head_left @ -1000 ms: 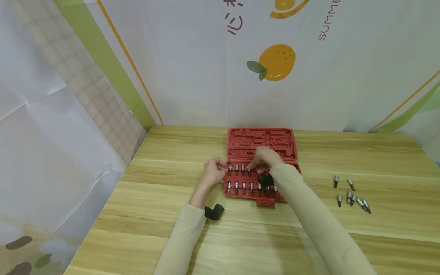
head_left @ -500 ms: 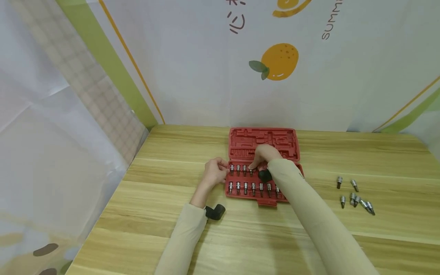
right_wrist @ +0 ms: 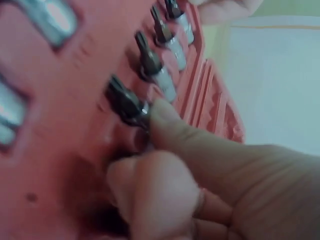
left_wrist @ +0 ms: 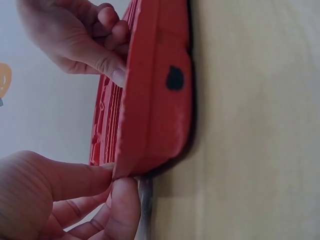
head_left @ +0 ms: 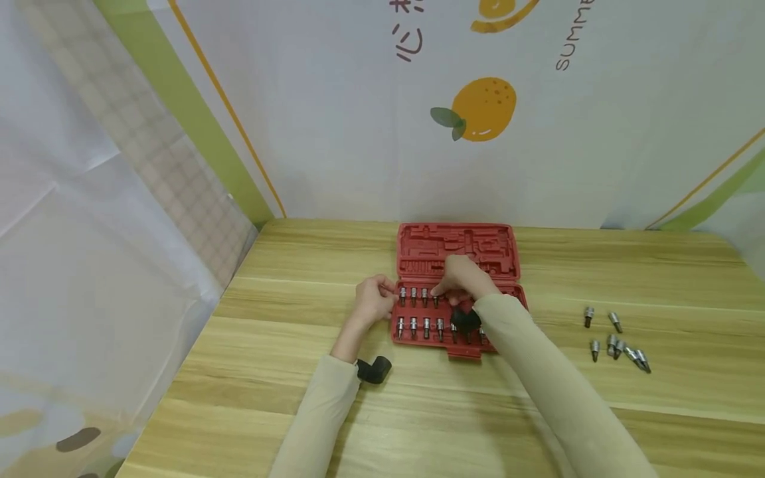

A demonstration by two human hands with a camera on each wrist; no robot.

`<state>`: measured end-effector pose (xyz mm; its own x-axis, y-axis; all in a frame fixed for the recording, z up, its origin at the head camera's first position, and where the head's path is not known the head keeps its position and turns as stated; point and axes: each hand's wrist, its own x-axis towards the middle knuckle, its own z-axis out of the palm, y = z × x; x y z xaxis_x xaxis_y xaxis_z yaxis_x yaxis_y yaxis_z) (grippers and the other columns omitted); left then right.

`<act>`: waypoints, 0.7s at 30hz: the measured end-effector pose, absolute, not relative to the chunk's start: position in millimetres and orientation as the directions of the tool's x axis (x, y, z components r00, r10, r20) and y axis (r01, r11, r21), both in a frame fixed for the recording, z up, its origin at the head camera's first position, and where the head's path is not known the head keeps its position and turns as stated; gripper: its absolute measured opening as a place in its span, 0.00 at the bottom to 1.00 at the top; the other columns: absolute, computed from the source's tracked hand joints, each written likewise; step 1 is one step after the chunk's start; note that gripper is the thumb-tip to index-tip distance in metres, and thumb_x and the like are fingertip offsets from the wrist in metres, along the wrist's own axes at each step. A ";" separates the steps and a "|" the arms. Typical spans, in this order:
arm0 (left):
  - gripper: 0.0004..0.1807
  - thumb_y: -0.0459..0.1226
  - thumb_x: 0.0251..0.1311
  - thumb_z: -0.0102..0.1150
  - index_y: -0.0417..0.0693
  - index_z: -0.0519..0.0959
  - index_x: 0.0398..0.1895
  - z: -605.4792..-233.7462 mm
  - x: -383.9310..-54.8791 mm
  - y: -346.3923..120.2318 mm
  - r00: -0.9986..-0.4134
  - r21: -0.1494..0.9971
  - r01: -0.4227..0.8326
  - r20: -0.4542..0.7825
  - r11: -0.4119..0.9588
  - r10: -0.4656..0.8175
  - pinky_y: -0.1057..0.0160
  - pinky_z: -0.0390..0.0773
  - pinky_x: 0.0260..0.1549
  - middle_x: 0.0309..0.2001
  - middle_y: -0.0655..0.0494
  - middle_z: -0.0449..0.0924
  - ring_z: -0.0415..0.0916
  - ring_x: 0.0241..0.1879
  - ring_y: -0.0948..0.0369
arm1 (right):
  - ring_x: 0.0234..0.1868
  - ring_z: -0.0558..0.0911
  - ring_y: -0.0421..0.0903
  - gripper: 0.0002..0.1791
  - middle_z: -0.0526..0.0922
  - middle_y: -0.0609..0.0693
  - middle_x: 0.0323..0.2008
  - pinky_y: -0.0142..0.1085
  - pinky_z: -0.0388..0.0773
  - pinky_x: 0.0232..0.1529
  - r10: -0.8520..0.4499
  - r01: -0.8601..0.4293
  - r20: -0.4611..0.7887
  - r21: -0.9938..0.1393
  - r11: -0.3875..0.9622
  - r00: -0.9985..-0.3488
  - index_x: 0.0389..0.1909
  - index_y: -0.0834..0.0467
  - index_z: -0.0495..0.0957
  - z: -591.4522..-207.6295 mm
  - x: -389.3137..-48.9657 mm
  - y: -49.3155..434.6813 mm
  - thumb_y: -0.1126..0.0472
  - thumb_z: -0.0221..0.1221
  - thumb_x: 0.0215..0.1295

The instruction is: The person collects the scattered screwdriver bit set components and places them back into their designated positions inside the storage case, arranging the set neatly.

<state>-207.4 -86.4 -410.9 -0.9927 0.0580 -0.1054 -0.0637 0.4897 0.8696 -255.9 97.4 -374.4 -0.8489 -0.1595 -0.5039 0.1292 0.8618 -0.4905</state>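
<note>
An open red plastic case [head_left: 420,308] lies on the table, bit sockets seated in two rows of its lower half. At its left edge my left hand [head_left: 373,302] pinches the rim between thumb and fingers, as the left wrist view shows closely. Over the upper row, my right hand [head_left: 465,275] pinches a bit socket [right_wrist: 124,102] that lies in its slot, the thumb on its silver end and the dark tip showing. Further bit sockets [right_wrist: 159,75] sit beside it along the same row. My right hand and sleeve hide the case's right part.
Several loose bit sockets [head_left: 589,317] lie on the wooden table [head_left: 287,372] to the right of the case. The case's lid [head_left: 421,247] leans back, its moulded hollows showing. Behind the table hangs a printed cloth [head_left: 335,133]. Black camera mounts [head_left: 375,370] sit at my wrists.
My right wrist has turned slightly, while its fingers stay at the same bit socket. The left hand keeps its place on the case's edge. The head view has shifted a little.
</note>
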 end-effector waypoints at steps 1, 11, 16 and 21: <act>0.04 0.25 0.56 0.58 0.35 0.76 0.35 -410.8 -207.3 -86.4 -0.993 0.869 -0.063 -0.104 0.491 0.058 0.66 0.80 0.16 0.27 0.48 0.75 0.73 0.17 0.61 | 0.07 0.69 0.40 0.13 0.70 0.49 0.06 0.30 0.68 0.12 -0.166 0.119 -0.482 -0.508 0.853 -0.860 0.19 0.61 0.80 -375.6 -254.0 98.0 0.58 0.65 0.58; 0.05 0.24 0.57 0.56 0.34 0.76 0.37 -409.3 -205.1 -85.2 -0.992 0.866 -0.066 -0.111 0.495 0.061 0.67 0.80 0.17 0.29 0.47 0.78 0.74 0.19 0.61 | 0.08 0.73 0.42 0.22 0.73 0.50 0.06 0.32 0.73 0.14 -0.226 0.050 -0.359 -0.620 0.783 -0.906 0.07 0.58 0.73 -372.5 -236.9 106.1 0.62 0.61 0.61; 0.05 0.25 0.57 0.56 0.34 0.76 0.37 -408.7 -205.0 -84.8 -0.993 0.860 -0.053 -0.097 0.508 0.061 0.67 0.79 0.16 0.28 0.47 0.77 0.73 0.17 0.62 | 0.13 0.78 0.46 0.21 0.76 0.51 0.08 0.34 0.75 0.16 -0.224 0.072 -0.333 -0.684 0.725 -0.916 0.08 0.59 0.73 -364.0 -228.9 118.1 0.61 0.60 0.62; 0.04 0.25 0.57 0.57 0.34 0.76 0.36 -408.1 -205.3 -84.6 -0.994 0.859 -0.046 -0.090 0.509 0.063 0.67 0.80 0.16 0.27 0.47 0.76 0.72 0.17 0.62 | 0.17 0.82 0.48 0.18 0.78 0.52 0.11 0.34 0.73 0.15 -0.185 0.100 -0.331 -0.684 0.722 -0.925 0.17 0.64 0.79 -359.2 -225.0 136.1 0.58 0.59 0.64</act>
